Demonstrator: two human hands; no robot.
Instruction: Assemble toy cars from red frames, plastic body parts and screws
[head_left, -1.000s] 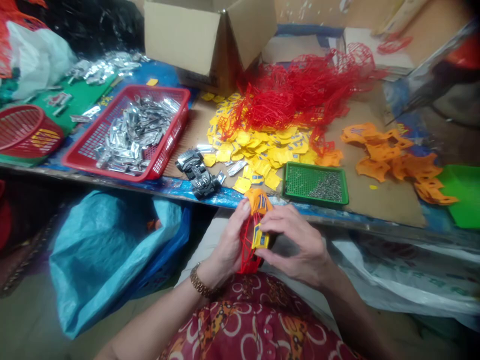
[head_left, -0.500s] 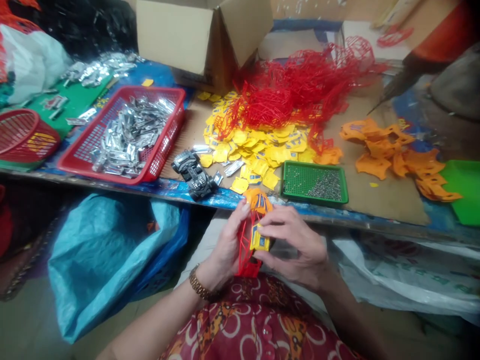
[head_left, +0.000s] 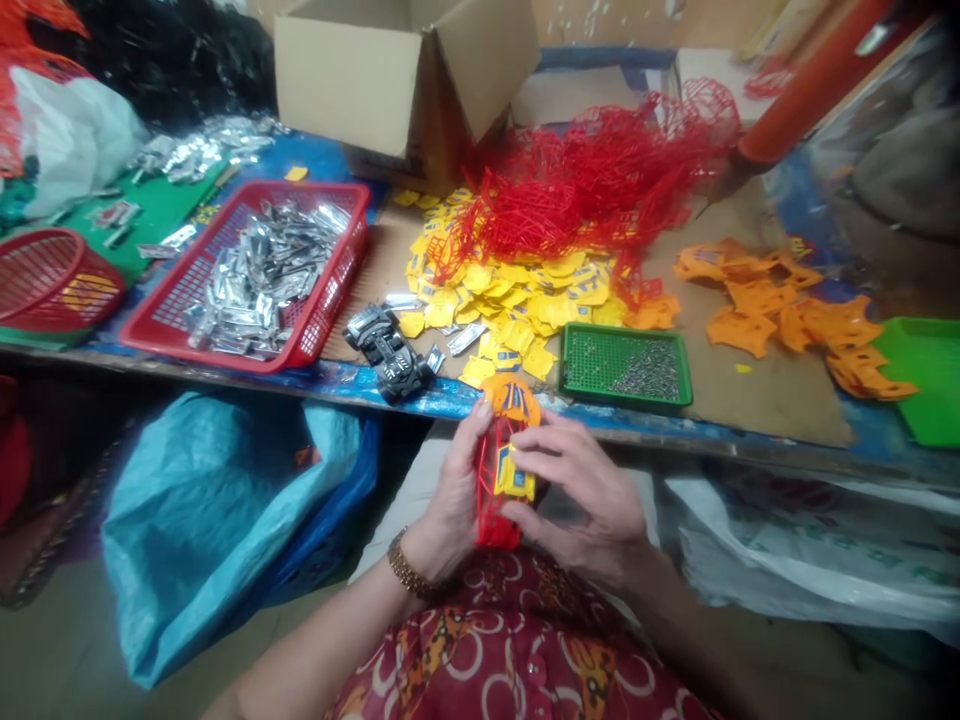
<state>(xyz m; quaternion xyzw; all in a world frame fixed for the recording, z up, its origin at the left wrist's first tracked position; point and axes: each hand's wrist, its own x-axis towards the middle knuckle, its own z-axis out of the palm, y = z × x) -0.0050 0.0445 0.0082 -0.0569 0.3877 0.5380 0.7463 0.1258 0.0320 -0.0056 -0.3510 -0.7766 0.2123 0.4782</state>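
My left hand (head_left: pixel 452 500) is wrapped around a toy car body held upright over my lap. The body has a red plastic frame (head_left: pixel 487 475) and an orange front piece (head_left: pixel 512 398) with dark stickers. A yellow panel (head_left: pixel 517 472) with blue stickers lies against the red frame. My right hand (head_left: pixel 589 490) grips this panel, fingertips at its upper part and thumb by its lower edge. The underside of the body and part of my left fingers are hidden. On the table edge beyond lies a black toy car chassis with wheels (head_left: pixel 391 352).
Yellow panels (head_left: pixel 517 290) and tangled red frames (head_left: pixel 577 190) are heaped mid-table. A red basket (head_left: pixel 139 325) holds silvery parts; a green tray (head_left: pixel 577 375) holds screws. Orange pieces (head_left: pixel 750 300) lie right, beneath a hanging orange screwdriver (head_left: pixel 802 90). A cardboard box (head_left: pixel 349 80) stands behind.
The yellow panel has shifted slightly left over the red frame, with my right hand moving along. The hanging screwdriver has swung left. My left hand keeps its hold.
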